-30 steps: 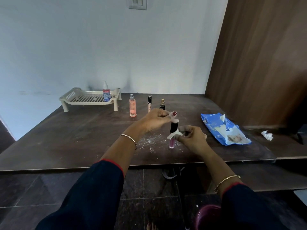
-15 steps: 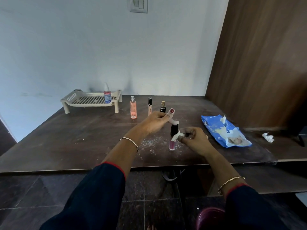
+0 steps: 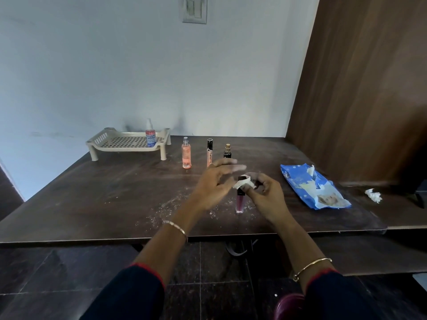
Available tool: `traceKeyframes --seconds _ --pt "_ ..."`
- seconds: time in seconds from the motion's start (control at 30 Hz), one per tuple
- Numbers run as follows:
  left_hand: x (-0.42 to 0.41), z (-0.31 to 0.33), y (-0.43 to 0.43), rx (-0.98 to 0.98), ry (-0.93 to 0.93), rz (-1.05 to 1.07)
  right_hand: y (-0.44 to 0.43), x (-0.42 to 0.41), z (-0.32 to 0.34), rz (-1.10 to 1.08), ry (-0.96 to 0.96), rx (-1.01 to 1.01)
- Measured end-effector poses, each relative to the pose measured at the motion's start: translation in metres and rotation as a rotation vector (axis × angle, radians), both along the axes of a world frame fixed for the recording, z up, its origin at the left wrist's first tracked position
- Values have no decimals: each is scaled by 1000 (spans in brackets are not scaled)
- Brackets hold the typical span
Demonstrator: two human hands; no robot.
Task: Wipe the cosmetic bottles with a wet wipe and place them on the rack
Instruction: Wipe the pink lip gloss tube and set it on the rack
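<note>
A pink lip gloss tube (image 3: 239, 200) with a black cap stands upright on the dark table (image 3: 92, 199). My right hand (image 3: 265, 195) presses a white wet wipe (image 3: 245, 183) around the cap. My left hand (image 3: 215, 183) hovers just left of the tube, blurred, fingers spread, holding nothing. Behind them stand a peach spray bottle (image 3: 186, 153), a slim black-capped tube (image 3: 209, 152) and a small dark bottle (image 3: 227, 151). The cream rack (image 3: 129, 142) at the back left holds one pink spray bottle (image 3: 150, 133).
A blue wet wipe pack (image 3: 314, 187) lies open to the right, and a crumpled used wipe (image 3: 373, 195) lies beyond it. White powder specks are scattered around the lip gloss tube. A brown wooden panel (image 3: 369, 88) rises at the right. The table's front edge is near my wrists.
My left hand has let go of the tube's cap and opened, drifting slightly left. My right hand has slid the wipe up from the tube's middle to its cap.
</note>
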State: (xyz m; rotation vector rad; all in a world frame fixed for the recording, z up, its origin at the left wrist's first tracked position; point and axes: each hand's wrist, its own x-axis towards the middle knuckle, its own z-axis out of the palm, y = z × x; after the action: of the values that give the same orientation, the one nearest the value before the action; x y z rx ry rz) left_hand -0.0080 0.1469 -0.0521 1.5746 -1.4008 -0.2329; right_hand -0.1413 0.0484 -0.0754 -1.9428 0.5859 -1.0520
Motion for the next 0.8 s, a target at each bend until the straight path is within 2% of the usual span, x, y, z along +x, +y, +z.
traceKeyframes --seconds 0.07,0.2,0.33,0.4,0.57,0.67,0.8 --pt "-5 -19 9 -31 82 87 4 0 -2 -12 0 3" --pt "-16 -46 12 75 16 135 19 -2 -2 2 -22 13" --pt "-23 -44 14 -81 78 206 33 -5 4 46 -67 13" --pt "-23 -41 15 -124 32 213 38 -8 7 55 -88 34" --pt "-21 -40 17 -243 -260 280 53 -10 17 60 -191 246" --pt "-22 -41 17 -263 -285 288 61 -7 22 83 -246 403" --pt "-19 -46 18 -244 -270 258 63 -5 22 73 -235 512"
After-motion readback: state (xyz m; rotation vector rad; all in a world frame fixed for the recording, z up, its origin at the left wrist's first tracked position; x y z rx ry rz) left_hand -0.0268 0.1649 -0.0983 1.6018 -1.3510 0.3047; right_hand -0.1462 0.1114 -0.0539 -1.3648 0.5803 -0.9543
